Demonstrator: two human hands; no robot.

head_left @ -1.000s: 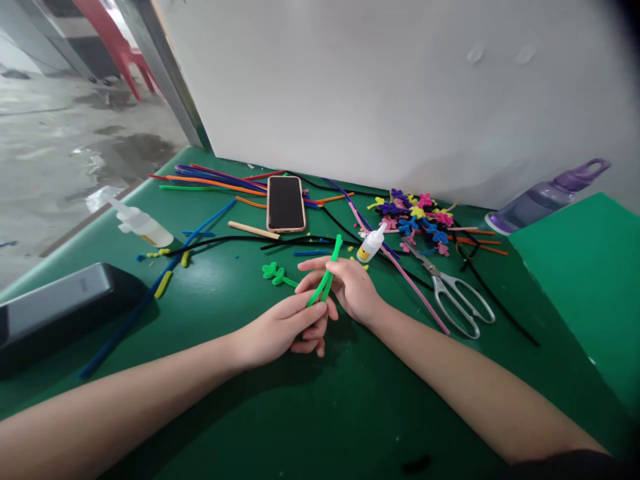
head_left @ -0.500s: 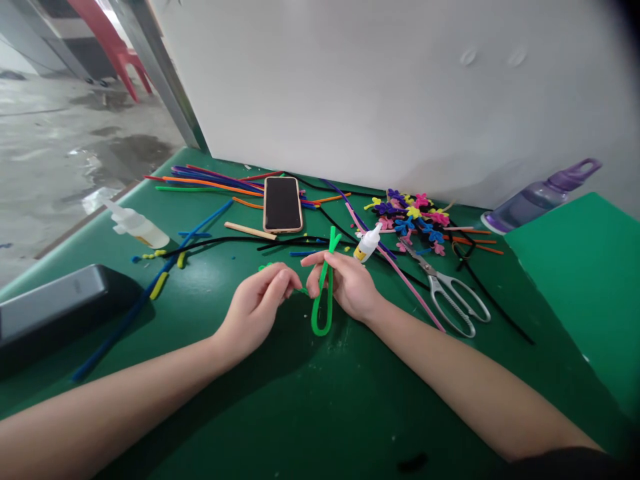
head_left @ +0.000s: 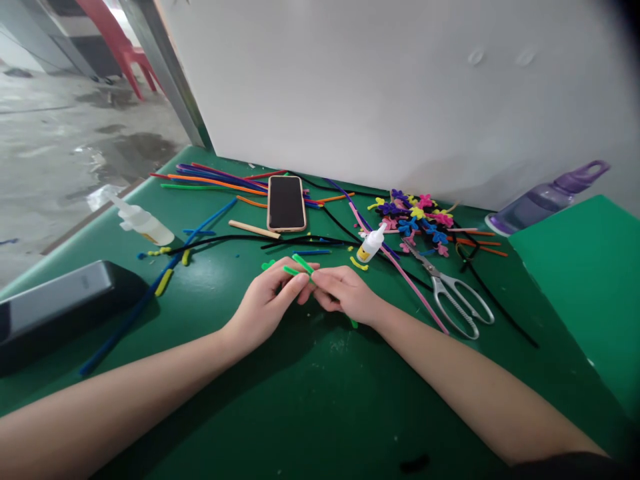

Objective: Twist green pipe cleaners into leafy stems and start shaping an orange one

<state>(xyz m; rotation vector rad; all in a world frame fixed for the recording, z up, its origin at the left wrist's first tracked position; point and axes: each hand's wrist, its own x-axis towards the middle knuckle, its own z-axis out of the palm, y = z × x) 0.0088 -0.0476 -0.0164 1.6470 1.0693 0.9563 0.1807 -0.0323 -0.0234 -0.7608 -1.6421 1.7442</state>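
A bent green pipe cleaner [head_left: 303, 263] is pinched between my two hands over the middle of the table. Its two ends stick up side by side at the fingertips, and a bit of its loop shows below my right hand [head_left: 350, 291]. My left hand [head_left: 270, 293] is closed on it, thumb and fingers together, touching the right fingertips. The exact grip is partly hidden by the fingers. Just behind my left hand lies another small green piece [head_left: 269, 265]. A small white glue bottle [head_left: 371, 244] stands tilted beyond my right hand.
Scissors [head_left: 450, 293] and a pile of colourful pipe-cleaner flowers [head_left: 417, 217] lie to the right, near a purple water bottle [head_left: 543, 200] and a green board [head_left: 580, 280]. A phone [head_left: 287, 203], a clear glue bottle [head_left: 145, 225] and a dark case [head_left: 70, 313] are leftward.
The green loop has tipped from upright to lying across, its ends now pointing up-left. My left hand has come in to meet my right and closed on it. The view shifted slightly.
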